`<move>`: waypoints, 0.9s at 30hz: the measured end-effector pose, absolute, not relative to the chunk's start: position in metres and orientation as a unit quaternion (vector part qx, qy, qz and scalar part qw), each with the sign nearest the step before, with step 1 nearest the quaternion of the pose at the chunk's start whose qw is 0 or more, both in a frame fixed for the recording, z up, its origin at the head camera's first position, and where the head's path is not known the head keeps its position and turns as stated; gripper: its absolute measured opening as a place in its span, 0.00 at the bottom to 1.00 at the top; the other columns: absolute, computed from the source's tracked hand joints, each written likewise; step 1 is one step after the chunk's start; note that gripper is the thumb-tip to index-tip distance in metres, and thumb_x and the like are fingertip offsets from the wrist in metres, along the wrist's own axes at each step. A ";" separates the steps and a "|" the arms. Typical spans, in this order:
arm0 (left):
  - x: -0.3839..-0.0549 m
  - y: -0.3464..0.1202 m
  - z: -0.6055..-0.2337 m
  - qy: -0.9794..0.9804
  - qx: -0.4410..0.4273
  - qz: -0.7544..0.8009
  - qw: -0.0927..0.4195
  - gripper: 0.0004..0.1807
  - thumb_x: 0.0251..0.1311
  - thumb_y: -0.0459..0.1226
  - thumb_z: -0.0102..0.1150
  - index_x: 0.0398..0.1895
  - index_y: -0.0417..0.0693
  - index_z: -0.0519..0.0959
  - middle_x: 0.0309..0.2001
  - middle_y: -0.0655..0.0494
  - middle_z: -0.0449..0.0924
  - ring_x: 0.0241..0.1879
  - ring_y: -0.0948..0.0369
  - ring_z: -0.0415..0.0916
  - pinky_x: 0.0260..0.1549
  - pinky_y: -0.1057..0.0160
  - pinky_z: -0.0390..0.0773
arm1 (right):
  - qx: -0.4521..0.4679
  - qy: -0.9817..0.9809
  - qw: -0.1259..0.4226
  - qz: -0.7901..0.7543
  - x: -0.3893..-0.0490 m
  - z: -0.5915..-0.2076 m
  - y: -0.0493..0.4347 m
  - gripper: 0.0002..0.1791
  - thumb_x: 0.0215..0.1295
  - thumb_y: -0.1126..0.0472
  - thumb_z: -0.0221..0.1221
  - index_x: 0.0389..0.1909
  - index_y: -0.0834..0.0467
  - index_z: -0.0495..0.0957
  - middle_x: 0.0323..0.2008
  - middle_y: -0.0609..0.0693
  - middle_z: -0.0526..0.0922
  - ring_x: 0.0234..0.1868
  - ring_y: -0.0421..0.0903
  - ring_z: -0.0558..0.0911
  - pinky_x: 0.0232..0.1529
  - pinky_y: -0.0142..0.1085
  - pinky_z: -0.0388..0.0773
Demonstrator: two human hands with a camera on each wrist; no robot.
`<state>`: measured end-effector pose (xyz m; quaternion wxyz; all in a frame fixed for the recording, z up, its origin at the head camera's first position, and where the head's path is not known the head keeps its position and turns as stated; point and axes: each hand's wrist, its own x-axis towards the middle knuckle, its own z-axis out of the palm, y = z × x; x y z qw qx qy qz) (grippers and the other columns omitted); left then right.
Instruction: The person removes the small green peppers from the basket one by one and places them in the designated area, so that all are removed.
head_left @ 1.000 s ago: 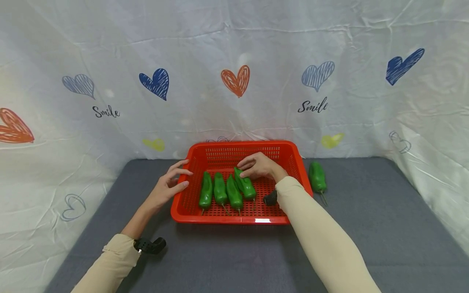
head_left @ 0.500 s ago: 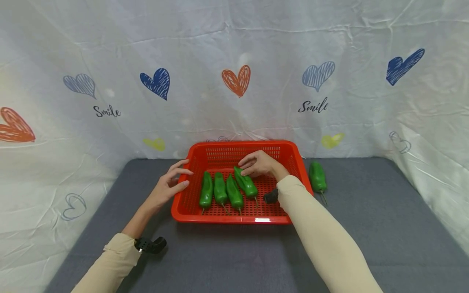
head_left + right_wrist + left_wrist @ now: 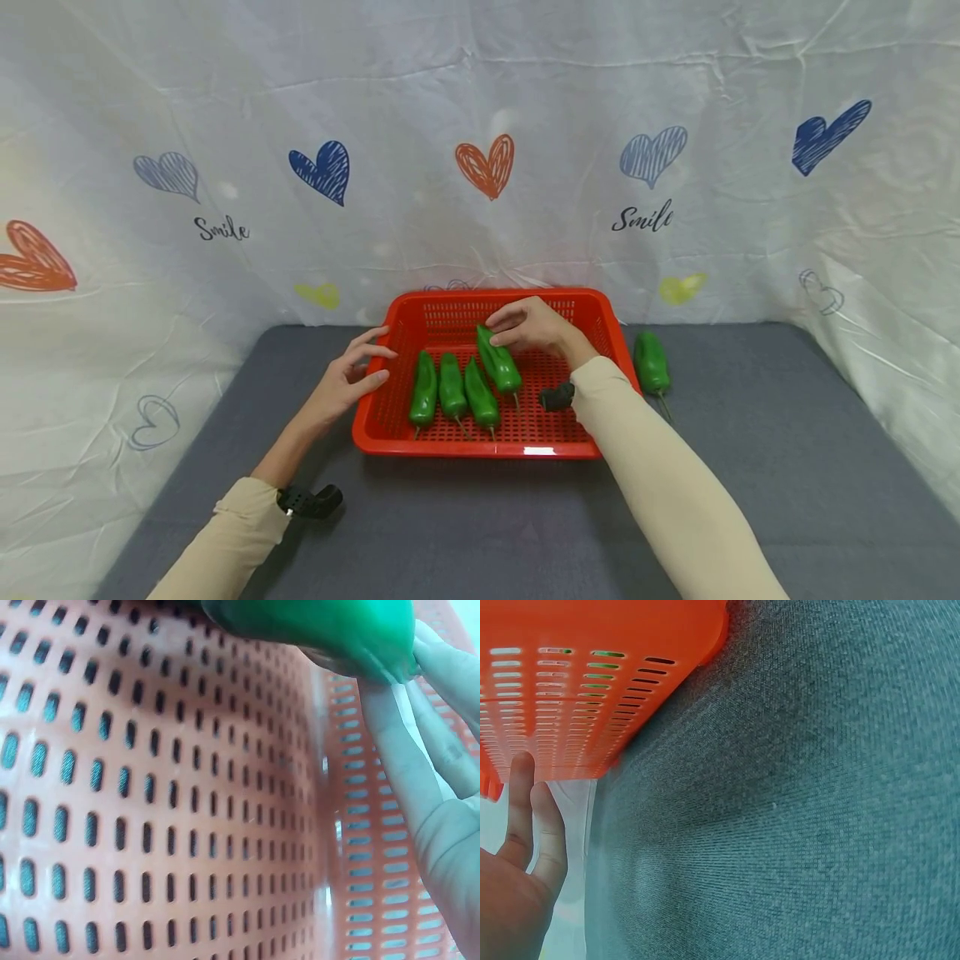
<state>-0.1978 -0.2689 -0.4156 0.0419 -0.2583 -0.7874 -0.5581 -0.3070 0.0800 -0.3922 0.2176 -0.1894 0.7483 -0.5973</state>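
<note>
A red perforated plastic basket [image 3: 465, 448] stands on the grey cloth. My right hand [image 3: 531, 323] reaches into it and pinches a green pepper [image 3: 501, 364] near its pointed end between thumb and fingers, the stem hanging toward me. In the right wrist view the pepper [image 3: 330, 630] is over the slotted basket floor, thumb and fingertips at its tip. Three more green peppers lie side by side to its left, one [image 3: 481, 398] beside the held one. My left hand [image 3: 333, 383] is at the basket's left rim, fingers loosely extended; two fingers [image 3: 550, 832] show straight in the left wrist view, by the outer wall.
Another green pepper [image 3: 651, 363] lies on the grey cloth [image 3: 465, 525] just right of the basket. Behind the basket hangs a white curtain [image 3: 405, 100] printed with hearts and "Smile".
My right hand has moved slightly up and back with the pepper, drawing it away from the near side of the basket. The left hand stays at the rim.
</note>
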 end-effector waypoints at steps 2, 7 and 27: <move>-0.198 -0.269 -0.416 -0.787 -0.257 -0.559 0.041 0.15 0.69 0.25 0.56 0.57 0.36 0.77 0.76 0.46 0.55 0.67 0.51 0.61 0.46 0.62 0.73 | -0.192 0.745 0.214 -0.601 -0.307 -0.390 0.080 0.20 0.62 0.71 0.69 0.55 0.67 0.82 0.53 0.59 0.84 0.48 0.53 0.85 0.46 0.48 0.82; -0.199 -0.270 -0.418 -0.789 -0.251 -0.560 0.038 0.15 0.70 0.26 0.57 0.57 0.36 0.77 0.76 0.48 0.55 0.68 0.53 0.60 0.48 0.62 0.73 | -0.196 0.742 0.208 -0.606 -0.306 -0.386 0.079 0.20 0.62 0.71 0.69 0.56 0.66 0.82 0.55 0.59 0.83 0.51 0.53 0.84 0.48 0.48 0.81; -0.199 -0.269 -0.416 -0.788 -0.249 -0.561 0.035 0.15 0.69 0.26 0.57 0.57 0.36 0.77 0.76 0.47 0.55 0.66 0.52 0.62 0.44 0.63 0.76 | -0.180 0.700 0.185 -0.666 -0.302 -0.368 0.077 0.20 0.64 0.71 0.68 0.57 0.67 0.81 0.56 0.59 0.80 0.53 0.56 0.81 0.50 0.46 0.80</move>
